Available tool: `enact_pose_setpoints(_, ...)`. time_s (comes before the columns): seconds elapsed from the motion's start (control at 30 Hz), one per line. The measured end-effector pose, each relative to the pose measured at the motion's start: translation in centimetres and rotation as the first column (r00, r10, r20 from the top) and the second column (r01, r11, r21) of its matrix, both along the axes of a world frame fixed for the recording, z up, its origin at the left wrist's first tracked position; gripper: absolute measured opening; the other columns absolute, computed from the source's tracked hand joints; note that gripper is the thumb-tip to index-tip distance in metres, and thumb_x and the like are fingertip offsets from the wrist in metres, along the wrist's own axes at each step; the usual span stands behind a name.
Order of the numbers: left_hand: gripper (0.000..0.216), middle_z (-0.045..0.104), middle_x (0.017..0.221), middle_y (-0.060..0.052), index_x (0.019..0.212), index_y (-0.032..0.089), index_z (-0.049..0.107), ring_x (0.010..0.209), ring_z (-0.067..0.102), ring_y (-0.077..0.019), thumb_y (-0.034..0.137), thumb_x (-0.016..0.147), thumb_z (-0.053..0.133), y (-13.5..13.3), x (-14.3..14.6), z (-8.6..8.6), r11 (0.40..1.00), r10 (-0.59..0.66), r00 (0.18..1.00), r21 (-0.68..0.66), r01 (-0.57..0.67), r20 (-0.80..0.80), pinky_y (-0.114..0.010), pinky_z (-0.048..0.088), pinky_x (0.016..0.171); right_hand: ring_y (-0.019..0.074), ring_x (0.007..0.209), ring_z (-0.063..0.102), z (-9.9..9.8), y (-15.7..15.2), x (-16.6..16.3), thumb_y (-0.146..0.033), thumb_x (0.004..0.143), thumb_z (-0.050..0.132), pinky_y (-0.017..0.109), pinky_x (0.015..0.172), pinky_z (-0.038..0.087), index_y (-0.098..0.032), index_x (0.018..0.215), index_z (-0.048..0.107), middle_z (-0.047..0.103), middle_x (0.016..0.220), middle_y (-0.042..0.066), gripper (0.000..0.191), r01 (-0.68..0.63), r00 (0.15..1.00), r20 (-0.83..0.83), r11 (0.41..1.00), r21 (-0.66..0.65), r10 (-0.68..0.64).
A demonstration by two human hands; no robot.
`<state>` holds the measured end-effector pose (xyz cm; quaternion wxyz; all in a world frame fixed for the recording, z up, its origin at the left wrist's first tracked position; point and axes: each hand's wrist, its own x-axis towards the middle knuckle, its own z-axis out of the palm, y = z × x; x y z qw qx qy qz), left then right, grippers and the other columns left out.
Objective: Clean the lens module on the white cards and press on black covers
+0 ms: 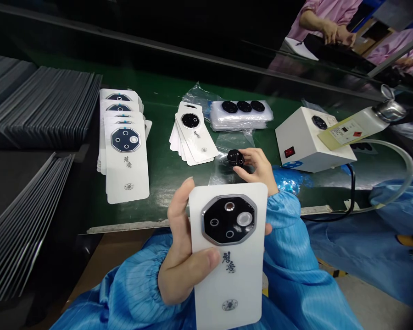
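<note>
Close to the camera, my left hand [184, 256] is closed around a white phone back cover [241, 288], thumb lying across its front. This cover carries a black octagonal camera panel with a grey rim, dark lettering and a round emblem. Farther off, my right hand [259, 167] pinches a small black camera lens plate [236, 158] by its right edge, over a clear plastic bag [222, 172] on the green bench. Beyond it lies a stack of clear film [241, 120] with several black lens plates on top. I cannot tell whether the pinched plate is lifted off the bag.
White covers are fanned in a small pile [199, 142] and a taller pile [127, 169] at left. Racks of thin dark sheets [62, 101] fill the far left. A white box [306, 142] with a red switch supports a tilted bottle [354, 126]. Other people's hands [333, 34] show upper right.
</note>
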<state>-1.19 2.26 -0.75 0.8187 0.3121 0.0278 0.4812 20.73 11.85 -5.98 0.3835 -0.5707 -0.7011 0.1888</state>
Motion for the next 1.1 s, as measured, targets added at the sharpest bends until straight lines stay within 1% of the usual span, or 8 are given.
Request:
enact_pose_setpoints(0.13,0.062,0.052,0.136,0.006,0.131,0.056,0.023,0.118,0.056,-0.029,0.012,0.092,0.041,0.6,-0.5,-0.3,0.998,-0.036,0.999,-0.051,0.037,0.019,-0.049,0.049,0.093,0.0237,0.103,0.058,1.6,-1.5,0.4,-0.045,0.083,0.056,0.043,0.088,0.052,-0.025,0.117,0.05,0.047,0.114,0.009,0.04,0.024,0.989,-0.15,0.993,0.119,-0.005)
enact_pose_setpoints(0.23,0.066,0.055,0.132,0.003,0.131,0.055,0.022,0.114,0.059,-0.0304,0.01,0.089,0.045,1.0,-0.6,-0.4,0.992,-0.018,0.999,-0.123,0.015,-0.028,-0.051,0.051,0.089,0.0261,0.101,0.057,3.2,-3.3,0.0,-0.052,0.08,0.057,0.046,0.086,0.053,-0.026,0.119,0.053,0.047,0.111,0.008,0.047,-0.007,0.965,-0.25,0.958,0.287,0.082)
enact_pose_setpoints(0.3,0.066,0.057,0.129,0.002,0.13,0.056,0.026,0.11,0.061,-0.0316,0.012,0.086,0.049,1.1,-0.4,-0.5,0.982,-0.009,0.999,-0.187,0.001,-0.039,-0.052,0.052,0.086,0.0276,0.099,0.058,4.4,-4.6,-0.8,-0.054,0.079,0.058,0.047,0.083,0.054,-0.025,0.119,0.056,0.05,0.108,0.009,0.049,-0.056,0.963,-0.223,0.923,0.381,0.151)
enact_pose_setpoints(0.4,0.052,0.061,0.122,0.003,0.125,0.051,0.04,0.106,0.064,-0.0273,0.018,0.086,0.053,1.2,-0.1,-0.4,0.954,0.057,0.995,-0.291,-0.078,-0.08,-0.046,0.055,0.083,0.0275,0.096,0.059,6.0,-6.2,-2.4,-0.054,0.076,0.063,0.047,0.08,0.055,-0.023,0.119,0.057,0.053,0.107,0.009,0.053,-0.128,0.984,-0.051,0.872,0.473,0.172)
enact_pose_setpoints(0.5,0.038,0.063,0.117,0.003,0.121,0.046,0.049,0.102,0.065,-0.0229,0.029,0.088,0.054,1.2,0.2,-0.3,0.916,0.137,0.97,-0.347,-0.201,-0.2,-0.041,0.056,0.083,0.026,0.098,0.059,7.1,-7.1,-3.9,-0.047,0.076,0.067,0.044,0.081,0.054,-0.015,0.115,0.057,0.054,0.11,0.012,0.052,-0.228,0.971,0.173,0.855,0.466,0.165)
enact_pose_setpoints(0.63,0.034,0.066,0.109,0.005,0.118,0.045,0.053,0.097,0.066,-0.0197,0.028,0.089,0.053,1.1,0.3,-0.2,0.912,0.139,0.949,-0.337,-0.234,-0.284,-0.04,0.053,0.09,0.0265,0.104,0.057,7.4,-7.2,-4.8,-0.043,0.08,0.063,0.044,0.083,0.052,-0.011,0.111,0.055,0.055,0.111,0.015,0.046,-0.332,0.908,0.39,0.834,0.44,0.155)
enact_pose_setpoints(0.8,0.034,0.067,0.107,0.006,0.117,0.047,0.055,0.106,0.063,-0.0223,0.028,0.09,0.052,0.9,0.5,-0.1,0.915,0.135,0.952,-0.335,-0.226,-0.274,-0.04,0.05,0.095,0.026,0.101,0.057,7.2,-7.1,-4.9,-0.041,0.083,0.061,0.044,0.079,0.051,-0.01,0.111,0.055,0.057,0.108,0.015,0.042,-0.347,0.885,0.446,0.829,0.438,0.135)
enact_pose_setpoints(1.1,0.04,0.067,0.11,0.008,0.118,0.05,0.054,0.106,0.064,-0.0214,0.021,0.092,0.047,1.0,0.3,-0.5,0.94,0.124,0.942,-0.266,-0.212,-0.311,-0.04,0.051,0.094,0.0254,0.103,0.056,7.3,-7.4,-4.8,-0.037,0.079,0.066,0.043,0.08,0.052,-0.008,0.112,0.056,0.057,0.109,0.016,0.045,-0.358,0.875,0.464,0.831,0.425,0.139)
